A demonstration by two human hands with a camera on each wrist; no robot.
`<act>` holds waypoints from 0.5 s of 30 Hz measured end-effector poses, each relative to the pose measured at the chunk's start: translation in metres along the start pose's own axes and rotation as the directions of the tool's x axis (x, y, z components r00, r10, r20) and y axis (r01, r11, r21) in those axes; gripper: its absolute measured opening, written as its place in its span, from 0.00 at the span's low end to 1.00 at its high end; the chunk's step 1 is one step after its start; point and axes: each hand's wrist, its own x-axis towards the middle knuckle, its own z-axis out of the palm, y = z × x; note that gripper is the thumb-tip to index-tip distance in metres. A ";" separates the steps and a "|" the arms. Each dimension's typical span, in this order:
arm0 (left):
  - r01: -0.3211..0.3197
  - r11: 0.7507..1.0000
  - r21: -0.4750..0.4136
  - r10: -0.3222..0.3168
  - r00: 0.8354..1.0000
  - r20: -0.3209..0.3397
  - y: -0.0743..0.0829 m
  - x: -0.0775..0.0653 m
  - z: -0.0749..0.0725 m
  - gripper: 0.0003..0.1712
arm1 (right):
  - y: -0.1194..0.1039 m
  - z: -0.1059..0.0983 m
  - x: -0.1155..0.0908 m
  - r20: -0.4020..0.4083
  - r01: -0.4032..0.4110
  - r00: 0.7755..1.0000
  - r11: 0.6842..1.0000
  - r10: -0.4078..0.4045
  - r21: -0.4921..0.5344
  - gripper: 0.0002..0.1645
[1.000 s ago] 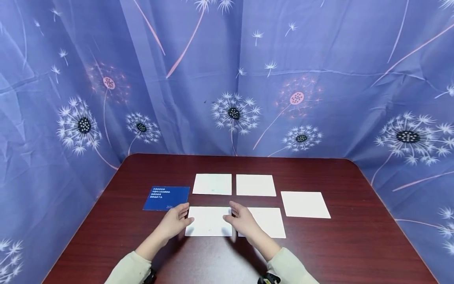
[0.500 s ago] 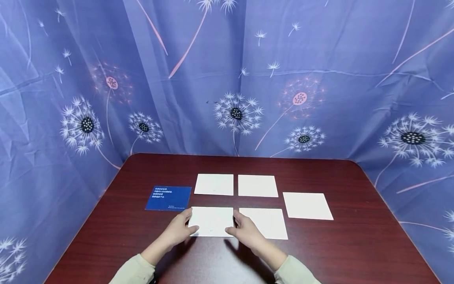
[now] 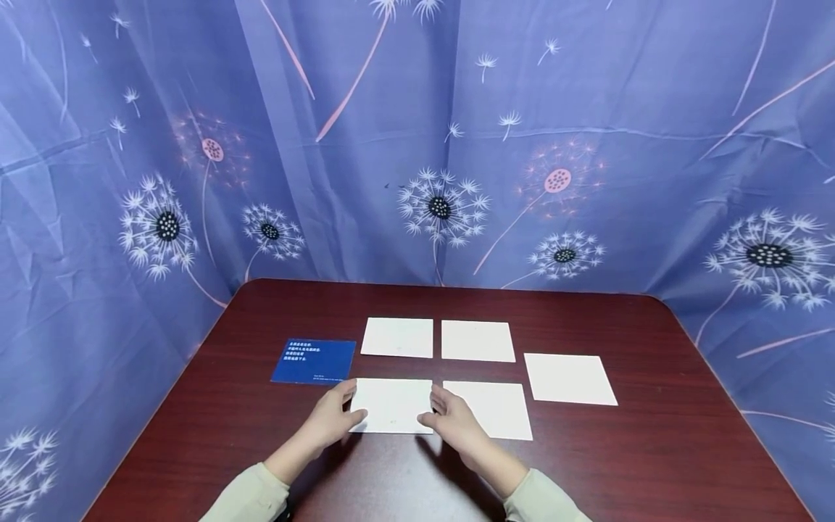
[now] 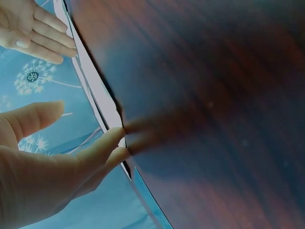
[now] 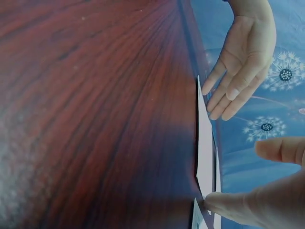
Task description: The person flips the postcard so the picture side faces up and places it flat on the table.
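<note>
A white card [image 3: 393, 404] lies in the front row, between the two hands. The left hand [image 3: 330, 415] is at its left edge, fingertips by the side and thumb raised off the surface. At the opposite edge is the right hand [image 3: 458, 421], posed alike. In the left wrist view, two fingertips of the left hand [image 4: 57, 167] reach the edge of the white card [image 4: 97, 88], its thumb apart. The right wrist view shows a fingertip of the right hand [image 5: 267, 202] by the card's end [image 5: 205, 148]. Neither hand visibly pinches the card.
Another white card [image 3: 493, 411] lies right beside the right hand. Two white cards, left [image 3: 398, 337] and right [image 3: 478, 341], form the back row. A white card [image 3: 570, 378] lies far right, and a blue card [image 3: 314, 361] with white writing lies left. A floral curtain [image 3: 365, 181] surrounds the dark red table [image 3: 639, 464].
Both hands have come closer to the front white card's side edges, and the card seems slightly straightened. The whole view has shifted a little. The other cards keep their arrangement.
</note>
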 end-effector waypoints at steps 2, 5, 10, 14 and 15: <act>0.004 1.000 -0.004 -0.004 1.000 -0.012 -0.001 0.001 0.000 0.34 | 0.000 -0.001 0.001 -0.012 0.002 1.000 0.999 -0.002 0.034 0.41; 0.012 1.000 -0.010 -0.012 1.000 -0.028 -0.004 0.004 -0.001 0.33 | -0.001 -0.001 0.003 -0.039 -0.001 0.999 0.997 0.004 0.077 0.39; 0.027 0.999 -0.039 -0.028 0.999 -0.045 -0.005 0.008 -0.002 0.31 | 0.001 -0.001 0.006 -0.082 -0.003 0.997 0.994 0.012 0.105 0.38; 0.020 0.999 -0.045 -0.023 0.998 -0.063 -0.003 0.010 -0.003 0.29 | 0.001 0.000 0.008 -0.109 0.006 0.994 0.993 0.007 0.116 0.38; 0.022 0.999 -0.047 -0.025 0.997 -0.068 -0.003 0.010 -0.004 0.29 | 0.001 0.000 0.009 -0.116 0.008 0.993 0.993 0.005 0.118 0.38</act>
